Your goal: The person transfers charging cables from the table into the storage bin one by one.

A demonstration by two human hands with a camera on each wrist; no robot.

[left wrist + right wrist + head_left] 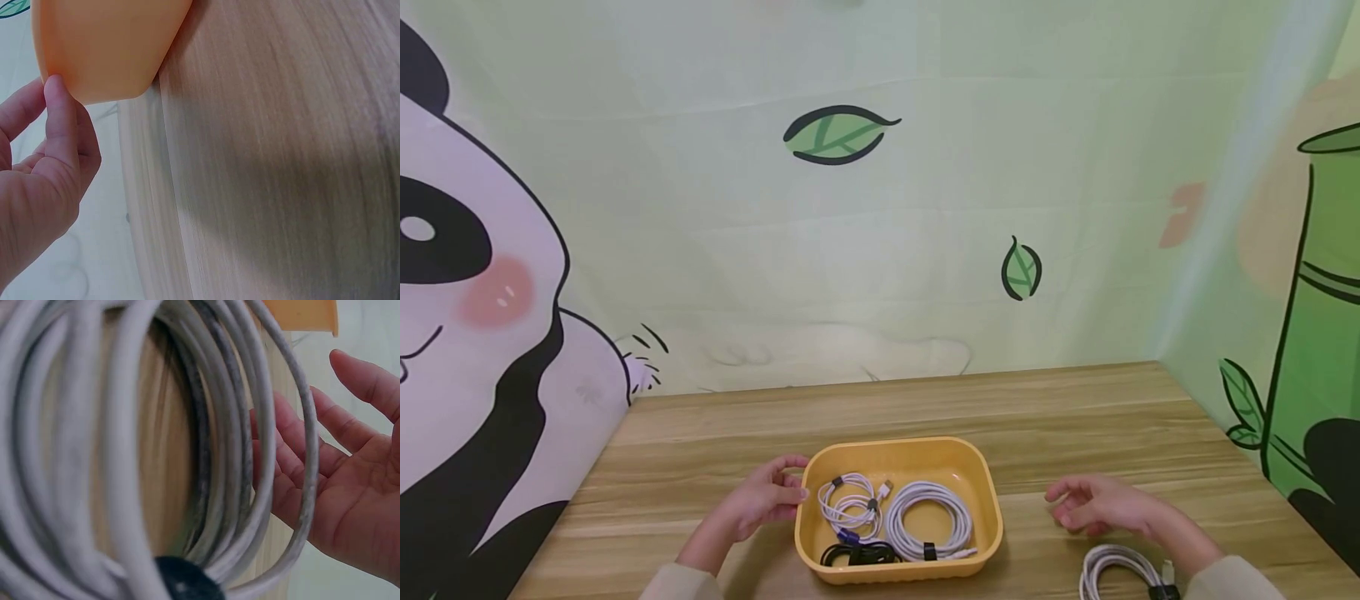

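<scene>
My left hand (765, 500) pinches the left rim of a yellow plastic basket (895, 446) standing on the table. In the left wrist view, the fingertips of that hand (56, 150) meet at the edge of the basket's wall (106, 44). Inside lie a thin white USB cable (852, 504), a thicker coiled white cable (895, 518) and a black cable (874, 553) with a blue connector. Over the table to the right, my right hand (1101, 503) is empty, its fingers loosely bent. Near its wrist lies another coiled cable, greyish white (1112, 556), with a black strap.
The wood-grain table (737, 425) runs back to a cloth backdrop (700, 208) printed with a panda and leaves. On the right a side cloth (1322, 358) with a green bamboo print borders the table.
</scene>
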